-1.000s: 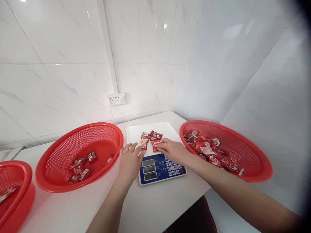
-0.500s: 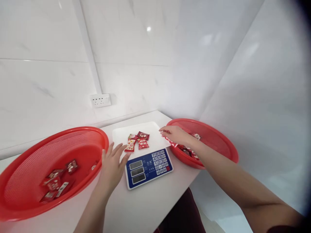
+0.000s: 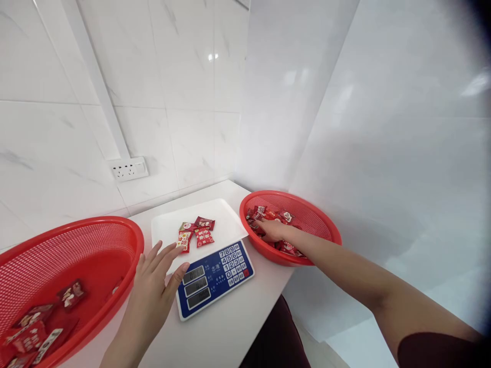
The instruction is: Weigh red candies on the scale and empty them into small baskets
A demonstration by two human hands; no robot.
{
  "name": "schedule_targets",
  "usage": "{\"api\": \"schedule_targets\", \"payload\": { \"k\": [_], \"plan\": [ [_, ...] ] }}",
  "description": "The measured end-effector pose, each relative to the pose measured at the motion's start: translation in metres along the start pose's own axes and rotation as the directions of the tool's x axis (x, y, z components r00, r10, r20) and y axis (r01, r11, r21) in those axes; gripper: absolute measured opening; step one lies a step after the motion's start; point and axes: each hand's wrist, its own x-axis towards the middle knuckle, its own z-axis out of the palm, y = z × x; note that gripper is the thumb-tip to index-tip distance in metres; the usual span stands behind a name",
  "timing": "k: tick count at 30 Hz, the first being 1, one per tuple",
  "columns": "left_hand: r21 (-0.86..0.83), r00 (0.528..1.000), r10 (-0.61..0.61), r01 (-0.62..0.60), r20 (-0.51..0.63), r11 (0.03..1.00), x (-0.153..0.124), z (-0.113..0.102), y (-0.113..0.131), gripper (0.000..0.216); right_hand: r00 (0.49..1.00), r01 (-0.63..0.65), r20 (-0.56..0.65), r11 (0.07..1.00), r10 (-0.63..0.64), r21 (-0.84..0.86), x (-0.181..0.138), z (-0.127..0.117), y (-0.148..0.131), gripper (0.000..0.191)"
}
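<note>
While my right hand reaches down into the red basket at the right end of the counter, its fingers rest among the red candy packets piled there; I cannot tell whether they have closed on one, since the fingertips are sunk in the heap. My left hand hovers flat and open just off the near left corner of the scale, fingers spread, holding nothing, the thumb close to the blue front panel with its three displays and keypad. On the white weighing tray lie a few sweets in a loose cluster near the tray's front edge, touching or overlapping one another. I cannot read the displays. A second, larger basket sits to the left of the scale, just beside my left hand, with a handful of wrapped pieces scattered on its floor at the near side. Both baskets stand on the white counter, the scale between them. Behind, on the tiled wall, a white socket strip sits at the foot of a white cable duct running up the wall.
</note>
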Motion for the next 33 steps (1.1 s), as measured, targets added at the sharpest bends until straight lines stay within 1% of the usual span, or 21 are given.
{"api": "schedule_targets", "payload": {
  "k": [4,5,8,10,12,14,16,20,24,26,28,30,33],
  "plan": [
    [0.003,1.000,-0.015,0.015,-0.009,1.000,0.000,-0.002,-0.002,0.040,0.993,-0.099,-0.048,0.989,0.105,0.110,0.003,-0.007,0.028,0.022],
    [0.002,1.000,-0.016,0.016,-0.011,1.000,0.000,-0.002,-0.003,0.040,0.989,-0.123,-0.064,0.982,0.134,0.145,0.003,-0.010,0.036,0.019],
    [-0.001,1.000,-0.010,0.010,-0.013,1.000,0.000,-0.002,-0.004,0.040,0.974,-0.172,-0.101,0.950,0.203,0.259,0.003,-0.018,0.055,0.018],
    [-0.003,1.000,-0.005,0.005,-0.012,1.000,0.000,-0.002,-0.004,0.040,0.968,-0.175,-0.113,0.929,0.222,0.326,0.002,-0.023,0.060,0.017],
    [-0.001,1.000,-0.007,0.007,-0.018,1.000,0.001,-0.003,-0.004,0.040,0.969,-0.156,-0.119,0.911,0.216,0.381,0.002,-0.026,0.058,0.014],
    [0.004,1.000,-0.011,0.012,-0.029,1.000,0.002,-0.005,-0.003,0.040,0.972,-0.118,-0.135,0.896,0.193,0.429,0.001,-0.031,0.049,0.012],
    [0.009,0.999,-0.019,0.019,-0.033,1.000,0.002,-0.009,-0.002,0.042,0.974,-0.068,-0.159,0.877,0.161,0.475,0.002,-0.036,0.034,0.012],
    [0.017,0.998,-0.059,0.060,-0.031,0.998,0.001,-0.018,0.003,0.040,0.976,0.030,-0.194,0.822,0.099,0.568,0.006,-0.045,-0.009,0.019],
    [0.017,0.994,-0.098,0.099,-0.039,0.995,0.001,-0.024,0.004,0.038,0.992,0.100,-0.124,0.694,-0.015,0.713,0.010,-0.048,-0.059,0.022],
    [0.016,0.994,-0.100,0.101,-0.049,0.995,0.000,-0.027,0.004,0.037,0.991,0.133,-0.093,0.657,-0.096,0.742,0.012,-0.046,-0.080,0.024],
    [0.017,0.993,-0.095,0.096,-0.066,0.995,-0.001,-0.031,0.005,0.036,0.986,0.153,-0.069,0.668,-0.151,0.728,0.014,-0.042,-0.096,0.029],
    [0.020,0.992,-0.093,0.095,-0.090,0.995,-0.001,-0.035,0.006,0.036,0.983,0.160,-0.049,0.707,-0.175,0.689,0.012,-0.039,-0.105,0.034],
    [0.028,0.986,-0.116,0.120,-0.117,0.992,-0.002,-0.041,0.007,0.035,0.980,0.189,-0.068,0.773,-0.187,0.606,0.005,-0.038,-0.107,0.037]
  ]
}}
